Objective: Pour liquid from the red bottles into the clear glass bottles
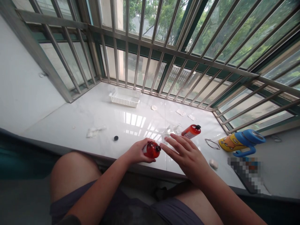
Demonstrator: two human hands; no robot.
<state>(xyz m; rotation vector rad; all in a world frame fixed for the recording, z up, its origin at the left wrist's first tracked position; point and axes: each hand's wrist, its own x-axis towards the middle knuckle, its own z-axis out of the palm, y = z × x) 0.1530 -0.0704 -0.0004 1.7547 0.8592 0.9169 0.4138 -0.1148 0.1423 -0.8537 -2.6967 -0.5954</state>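
My left hand [140, 152] is wrapped round a red see-through bottle [152, 151] with a pale label, just above the sill's front edge. The bottle tilts toward me, its small dark mouth pointing right. Close to that mouth, my right hand [184, 150] reaches in with its fingers stretched out and apart, apparently holding nothing. Left of the bottle lies a small black cap [116, 138]. A second red bottle [191, 131] with a black top stands beyond my right fingers. Partly behind those fingers is a crumpled clear plastic thing [172, 128].
A white basket [125, 97] stands at the back left of the white sill [77, 120]. Several pale wads and a wrapper [95, 131] lie about. On the right are a blue-and-yellow flask [241, 140], a wire loop [212, 144] and a white rounded object [213, 164]. Metal bars [161, 47] line the window.
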